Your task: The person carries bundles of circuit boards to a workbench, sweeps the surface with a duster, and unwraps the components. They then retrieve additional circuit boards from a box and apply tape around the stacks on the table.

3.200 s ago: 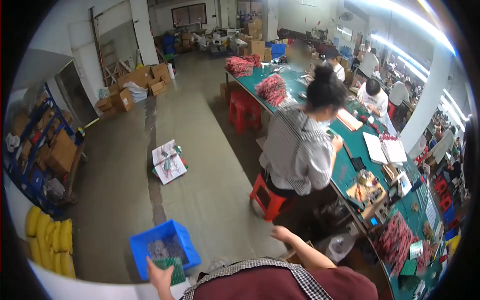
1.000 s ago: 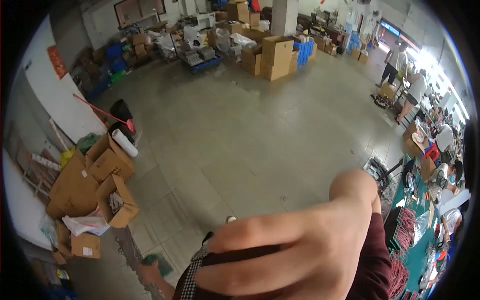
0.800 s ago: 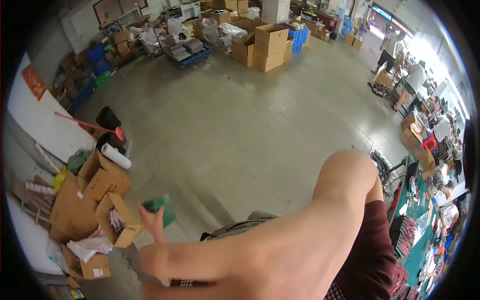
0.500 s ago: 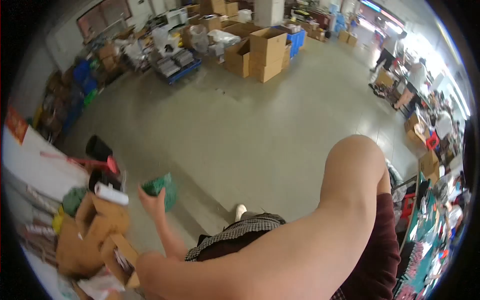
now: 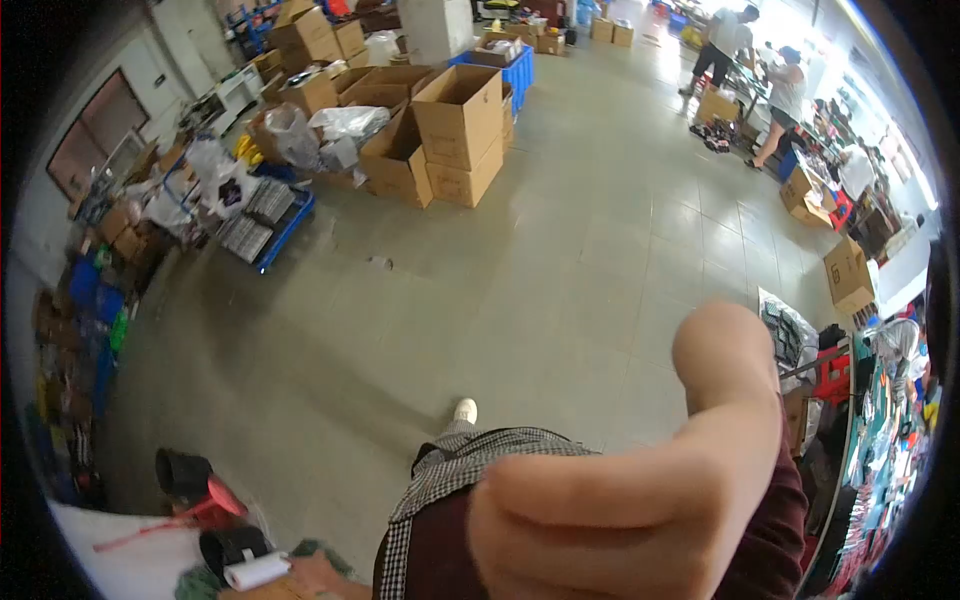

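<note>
My left hand (image 5: pixel 318 577) is at the bottom left edge, beside a white roll (image 5: pixel 257 570); its fingers are partly hidden. Green mesh material (image 5: pixel 322 551) shows right against that hand, and the hand appears closed on it. My bare right arm is bent, with the elbow (image 5: pixel 722 345) pointing forward. The forearm comes back toward the camera, where my right hand (image 5: pixel 590 525) fills the lower middle, blurred and very close. I cannot make out its fingers or anything in them. A checked apron (image 5: pixel 500 445) lies below over dark red clothing.
Black bins (image 5: pixel 185 475) and a red-handled tool (image 5: pixel 215 505) stand at lower left. Cardboard boxes (image 5: pixel 455 120) and a loaded blue trolley (image 5: pixel 290 230) are ahead. Two people (image 5: pixel 720 45) work at far right, near a cluttered bench (image 5: pixel 880 450) running along the right. A white shoe (image 5: pixel 465 410) is on the floor.
The view has tilted up and swung, so the bins and boxes appear lower. My left hand with the green mesh has dropped toward the bottom edge. My right forearm has shifted rightward in view.
</note>
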A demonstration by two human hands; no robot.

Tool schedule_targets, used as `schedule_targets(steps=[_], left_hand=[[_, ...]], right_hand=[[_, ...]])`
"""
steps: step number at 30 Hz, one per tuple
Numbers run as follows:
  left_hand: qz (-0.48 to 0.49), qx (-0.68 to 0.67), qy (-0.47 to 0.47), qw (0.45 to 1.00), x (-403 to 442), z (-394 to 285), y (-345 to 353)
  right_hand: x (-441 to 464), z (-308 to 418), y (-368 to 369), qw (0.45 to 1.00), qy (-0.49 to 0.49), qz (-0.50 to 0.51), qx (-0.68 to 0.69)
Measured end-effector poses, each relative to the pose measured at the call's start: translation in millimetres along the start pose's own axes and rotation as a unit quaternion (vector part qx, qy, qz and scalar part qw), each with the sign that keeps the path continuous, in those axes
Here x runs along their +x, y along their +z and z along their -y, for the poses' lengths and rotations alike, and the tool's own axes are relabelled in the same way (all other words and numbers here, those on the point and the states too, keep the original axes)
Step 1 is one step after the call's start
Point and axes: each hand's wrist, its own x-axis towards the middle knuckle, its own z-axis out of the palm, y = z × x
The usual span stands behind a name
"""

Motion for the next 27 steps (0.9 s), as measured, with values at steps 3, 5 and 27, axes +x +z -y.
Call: schedule_targets(steps=[3, 5, 27], left_hand=[[0.024, -0.020, 0.191, 0.981, 44.7, -188.1, 21.5], [0.046, 0.009, 0.336, 0.941, 49.1, -347.9, 41.1], [0.053, -0.099, 0.343, 0.933, -152.8, -1293.6, 8.5]], right_hand=[[-14.4, -90.4, -21.3, 0.989, 0.046, 0.055, -0.132], [-29.8, -139.5, -32.7, 0.968, 0.091, 0.068, -0.224], [-313.7, -958.3, -206.7, 0.798, -0.043, 0.154, -0.581]])
